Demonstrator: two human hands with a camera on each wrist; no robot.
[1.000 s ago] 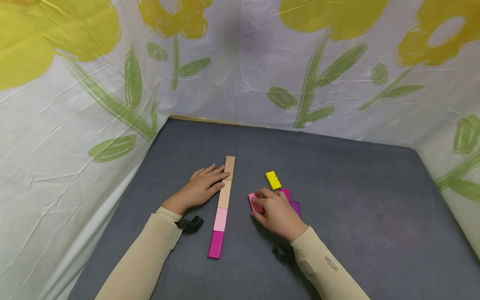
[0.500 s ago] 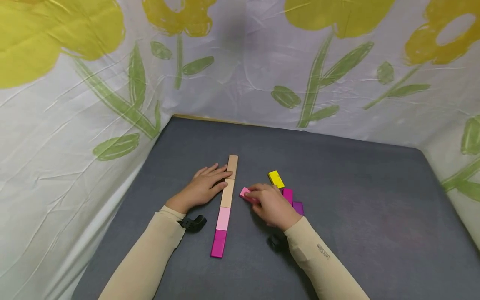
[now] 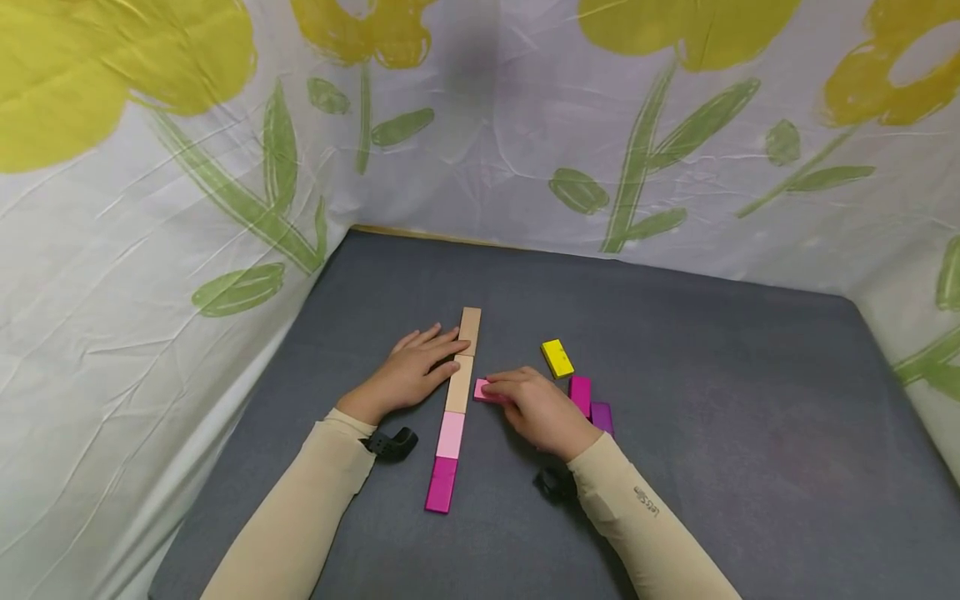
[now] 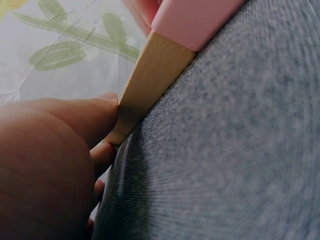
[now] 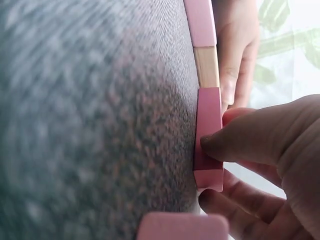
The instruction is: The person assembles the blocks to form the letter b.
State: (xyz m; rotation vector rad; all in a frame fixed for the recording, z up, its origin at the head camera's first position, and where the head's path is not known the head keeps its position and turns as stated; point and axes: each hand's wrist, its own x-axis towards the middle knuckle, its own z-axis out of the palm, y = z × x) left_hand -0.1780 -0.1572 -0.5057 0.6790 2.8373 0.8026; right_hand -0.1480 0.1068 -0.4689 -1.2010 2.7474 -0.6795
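Note:
Several flat blocks lie end to end in a line: a far bare-wood block (image 3: 471, 323), a nearer bare-wood block (image 3: 459, 390), a light pink block (image 3: 450, 435) and a magenta block (image 3: 441, 485). My left hand (image 3: 405, 373) rests along the line's left side, fingers extended, fingertips touching the wood blocks. To the right of the line, my right hand (image 3: 543, 412) pinches a pink block (image 3: 480, 389) between thumb and fingers. In the head view a narrow gap separates that block from the nearer wood block. Its right end is hidden under the hand.
Right of my right hand are a yellow block (image 3: 557, 358), another magenta block (image 3: 580, 395) and a purple block (image 3: 602, 418). The right wrist view also has a loose pink block (image 5: 182, 227) at its bottom. A flower-printed cloth (image 3: 510, 167) surrounds the dark tabletop (image 3: 720, 417).
My right hand has taken the pink block leftward, away from the coloured blocks and up near the line, turning it crosswise. The left hand stays on the wood blocks; the head view has shifted slightly.

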